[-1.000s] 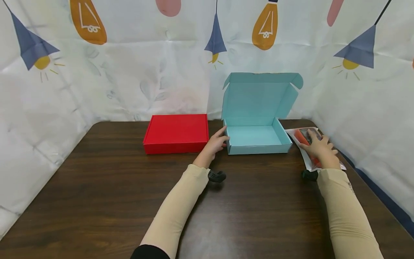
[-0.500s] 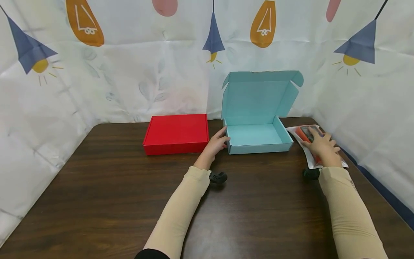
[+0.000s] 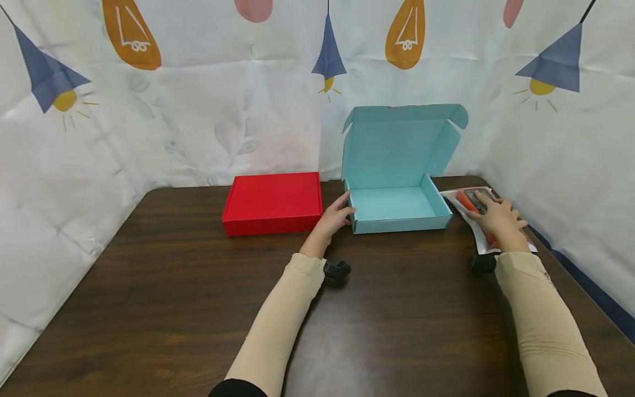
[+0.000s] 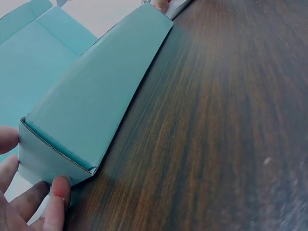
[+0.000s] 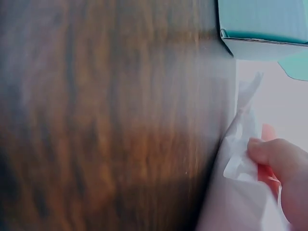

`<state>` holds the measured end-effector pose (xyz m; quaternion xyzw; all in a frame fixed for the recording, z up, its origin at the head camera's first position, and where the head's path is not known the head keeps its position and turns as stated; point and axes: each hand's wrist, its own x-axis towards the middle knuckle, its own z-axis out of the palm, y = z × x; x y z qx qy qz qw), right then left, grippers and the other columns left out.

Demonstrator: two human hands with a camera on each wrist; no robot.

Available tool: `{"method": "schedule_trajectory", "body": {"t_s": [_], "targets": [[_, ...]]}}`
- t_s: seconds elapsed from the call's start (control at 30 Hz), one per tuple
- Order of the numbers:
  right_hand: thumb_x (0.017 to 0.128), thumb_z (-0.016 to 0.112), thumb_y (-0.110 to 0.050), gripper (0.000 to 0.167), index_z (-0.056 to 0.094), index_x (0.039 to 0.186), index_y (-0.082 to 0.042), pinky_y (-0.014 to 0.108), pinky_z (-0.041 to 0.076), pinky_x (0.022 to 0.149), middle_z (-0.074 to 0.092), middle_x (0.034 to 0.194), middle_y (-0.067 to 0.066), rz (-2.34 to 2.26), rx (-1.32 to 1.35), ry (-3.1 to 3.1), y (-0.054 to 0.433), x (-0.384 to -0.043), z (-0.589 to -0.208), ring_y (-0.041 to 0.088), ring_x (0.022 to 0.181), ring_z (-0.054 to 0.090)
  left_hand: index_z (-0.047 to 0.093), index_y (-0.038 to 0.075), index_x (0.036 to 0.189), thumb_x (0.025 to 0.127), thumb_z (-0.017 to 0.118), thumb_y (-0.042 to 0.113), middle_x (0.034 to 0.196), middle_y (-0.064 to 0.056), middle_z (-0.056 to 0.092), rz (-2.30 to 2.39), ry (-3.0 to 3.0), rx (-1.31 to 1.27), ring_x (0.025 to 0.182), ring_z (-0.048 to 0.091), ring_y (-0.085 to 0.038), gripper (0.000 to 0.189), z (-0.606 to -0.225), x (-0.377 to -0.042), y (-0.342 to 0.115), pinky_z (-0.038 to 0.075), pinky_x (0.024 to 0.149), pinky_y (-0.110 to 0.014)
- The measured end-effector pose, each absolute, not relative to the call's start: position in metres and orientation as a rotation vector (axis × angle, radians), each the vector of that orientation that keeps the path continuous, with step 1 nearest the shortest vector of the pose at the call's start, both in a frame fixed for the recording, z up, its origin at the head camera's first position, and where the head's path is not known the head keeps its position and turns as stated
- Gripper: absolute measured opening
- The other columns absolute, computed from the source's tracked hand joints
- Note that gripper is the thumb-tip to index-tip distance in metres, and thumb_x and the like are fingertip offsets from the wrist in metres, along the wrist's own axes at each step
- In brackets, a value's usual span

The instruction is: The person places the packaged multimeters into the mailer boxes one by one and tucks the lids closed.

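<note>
A light-blue cardboard box (image 3: pixel 402 225) stands with its lid raised at the back of the table, its inside bare. My left hand (image 3: pixel 329 221) touches the box's left side with loosely extended fingers; in the left wrist view fingertips (image 4: pixel 60 187) lie against the end wall, one near its lower edge. To the right of the box lies a white-edged plastic packet (image 3: pixel 482 243) with orange and dark contents. My right hand (image 3: pixel 500 223) rests over this packet with spread fingers, covering much of it. The right wrist view shows the thumb (image 5: pixel 274 153) against its crinkled edge.
A closed red box (image 3: pixel 273 204) sits left of the blue one, close to my left wrist. The dark wooden table (image 3: pixel 163 309) ends at a patterned white cloth (image 3: pixel 198 110) behind and on the right. The packet lies near the table's right edge.
The head view has tilted slightly. Both hands keep their places, the left at the blue box and the right on the packet.
</note>
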<state>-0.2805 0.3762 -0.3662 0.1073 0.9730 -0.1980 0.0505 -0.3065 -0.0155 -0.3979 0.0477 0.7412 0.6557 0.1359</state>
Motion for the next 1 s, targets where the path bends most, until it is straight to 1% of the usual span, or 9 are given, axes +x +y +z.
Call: {"method": "schedule_trajectory", "body": {"t_s": [0.13,0.37,0.57,0.77,0.9,1.0], "targets": [[0.106,0.053,-0.043,0.081,0.006,0.163,-0.011,0.086,0.015,0.093,0.007,0.140,0.055,-0.601,0.277,2.992,0.380,-0.278,-0.365,0.078,0.121,0.018,0.034,0.028,0.162,0.105,0.054,0.022,0.163,-0.008,0.036,1.900,2.150,0.124,0.102,0.059,-0.027,0.061,-0.397,-0.306,-0.014,0.042,0.108,-0.044],[0.105,0.054,-0.042,0.081,0.007,0.164,-0.013,0.087,0.009,0.093,0.008,0.140,0.054,-0.637,0.287,3.026,0.388,-0.276,-0.361,0.078,0.122,0.017,0.034,0.027,0.162,0.105,0.054,0.022,0.163,-0.011,0.035,1.899,2.146,0.138,0.103,0.059,-0.027,0.061,-0.397,-0.306,-0.012,0.043,0.107,-0.043],[0.104,0.057,-0.043,0.080,0.011,0.164,-0.014,0.085,0.014,0.092,0.011,0.143,0.050,-0.641,0.271,3.093,0.387,-0.271,-0.354,0.076,0.122,0.020,0.034,0.028,0.162,0.105,0.054,0.022,0.163,-0.011,0.035,1.898,2.150,0.129,0.106,0.059,-0.029,0.060,-0.397,-0.305,-0.013,0.043,0.107,-0.043],[0.102,0.062,-0.038,0.078,0.018,0.163,-0.015,0.085,0.015,0.091,0.017,0.144,0.048,-0.635,0.223,3.185,0.387,-0.264,-0.349,0.075,0.121,0.024,0.034,0.028,0.162,0.105,0.053,0.022,0.164,-0.011,0.034,1.898,2.150,0.125,0.110,0.059,-0.030,0.060,-0.398,-0.305,-0.014,0.043,0.107,-0.043],[0.101,0.063,-0.038,0.079,0.019,0.163,-0.017,0.086,0.017,0.090,0.019,0.144,0.047,-0.599,0.193,3.219,0.388,-0.261,-0.343,0.075,0.120,0.026,0.034,0.027,0.162,0.105,0.053,0.022,0.164,-0.011,0.034,1.902,2.149,0.123,0.112,0.058,-0.031,0.060,-0.397,-0.304,-0.014,0.043,0.107,-0.043],[0.101,0.063,-0.040,0.080,0.018,0.163,-0.019,0.085,0.019,0.088,0.019,0.144,0.047,-0.566,0.169,3.226,0.389,-0.259,-0.336,0.075,0.118,0.026,0.034,0.027,0.162,0.105,0.053,0.021,0.164,-0.012,0.033,1.908,2.149,0.126,0.110,0.058,-0.031,0.060,-0.397,-0.304,-0.014,0.043,0.108,-0.044]]}}
